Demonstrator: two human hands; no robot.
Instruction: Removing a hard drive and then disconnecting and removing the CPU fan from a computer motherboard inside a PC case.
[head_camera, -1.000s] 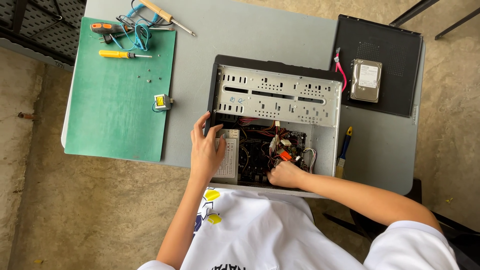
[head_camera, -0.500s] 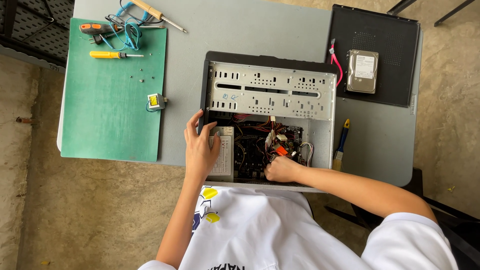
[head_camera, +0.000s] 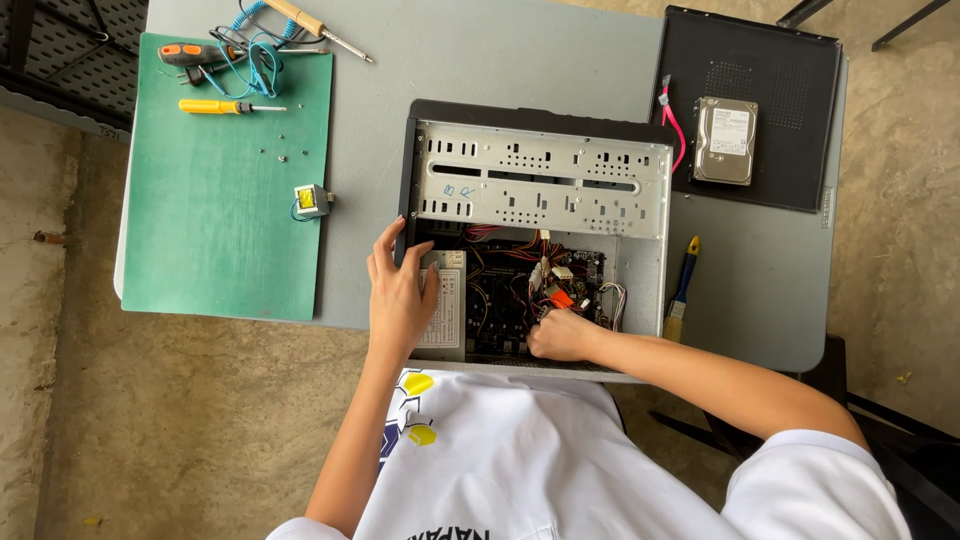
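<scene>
An open desktop computer case (head_camera: 540, 180) lies flat on a grey table (head_camera: 480, 60), its metal drive cage at the far side and cables and a board inside. My left hand (head_camera: 398, 292) grips the case's left wall, fingers spread over the edge next to the grey power supply (head_camera: 445, 312). Reaching into the case near its front edge, my right hand (head_camera: 560, 334) is closed among the wires by an orange connector (head_camera: 560, 297). What its fingers pinch is hidden.
A green mat (head_camera: 225, 200) on the left holds screwdrivers (head_camera: 225, 105), a soldering iron (head_camera: 315, 25), blue wire, small screws and a little transformer (head_camera: 310, 200). The black side panel (head_camera: 755, 100) at right carries a hard drive (head_camera: 725, 140). A blue-and-yellow brush (head_camera: 682, 290) lies beside the case.
Almost nothing differs: my left hand has settled on the case's left wall and my right hand stays inside near the wires. The view has shifted slightly.
</scene>
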